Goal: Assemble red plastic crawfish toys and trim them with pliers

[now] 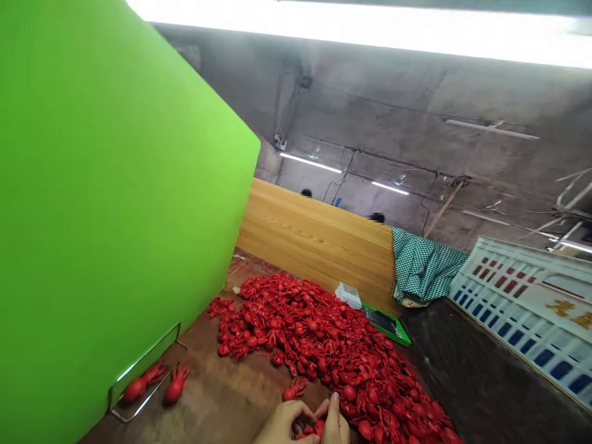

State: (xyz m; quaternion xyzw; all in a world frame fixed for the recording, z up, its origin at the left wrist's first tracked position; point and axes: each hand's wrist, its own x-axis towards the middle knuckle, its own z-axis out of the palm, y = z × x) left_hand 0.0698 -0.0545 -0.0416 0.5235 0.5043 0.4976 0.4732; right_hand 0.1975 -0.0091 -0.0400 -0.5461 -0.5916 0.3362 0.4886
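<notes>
Red plastic piece [318,427] is at 6 o'clock, on the bottom edge, between both hands. The left hand [282,425] has its fingers curled closed on it, and the right hand [337,422] leans on it, but whether it clamps I cannot tell — the edge cuts it. From 12 to 3 o'clock of them spreads the pile [324,345] of same pieces on the brown table [217,401]; at 9 o'clock stands the green board [115,216]. Better, I think, to hold the round body, not the thin legs
</notes>
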